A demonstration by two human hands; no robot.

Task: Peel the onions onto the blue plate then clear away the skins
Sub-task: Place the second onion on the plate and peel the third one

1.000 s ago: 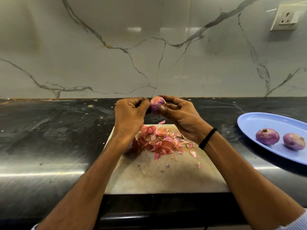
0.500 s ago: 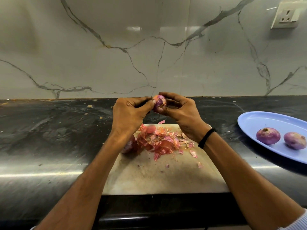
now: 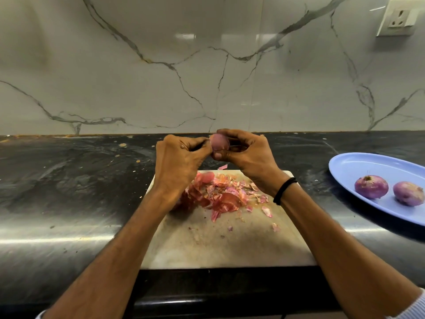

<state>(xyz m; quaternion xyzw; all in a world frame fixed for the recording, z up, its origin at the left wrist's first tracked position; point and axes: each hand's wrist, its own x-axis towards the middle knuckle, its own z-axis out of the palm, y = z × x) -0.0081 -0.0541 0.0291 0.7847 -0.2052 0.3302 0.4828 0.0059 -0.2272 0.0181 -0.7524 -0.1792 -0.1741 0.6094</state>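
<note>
Just above the middle of the frame, both hands meet over the far edge of a pale cutting board (image 3: pixel 230 245). The right hand (image 3: pixel 249 155) grips a small purple onion (image 3: pixel 219 142). Its fingers are curled over the top and its thumb is pressed under the bottom, so the onion is held in the air above the table (image 3: pixel 69 180), not resting on anything. The left hand (image 3: pixel 179 162) comes in from the left with its fingers curled tight, and its thumb and fingertips pinch at the left side of the onion. A black band (image 3: pixel 284 191) circles the right wrist.

Below the hands, a heap of pink and red onion skins (image 3: pixel 220 194) covers the far half of the cutting board, with a few loose flakes scattered toward the lower right of it. One scrap lies just past the board's far edge on the dark table. A darker red lump sits behind the left wrist; I cannot tell whether it is skin or another onion.

At the right edge of the frame lies a blue plate (image 3: pixel 358 166), cut off by the border. It holds two things: an onion with a rough brown top (image 3: pixel 371 187) and, just beside it to the right, a smoother onion (image 3: pixel 409 193). They sit close together but apart. No skins are on the plate.

A white marble wall rises behind the table, with a wall socket (image 3: pixel 399 17) in the upper right corner.
</note>
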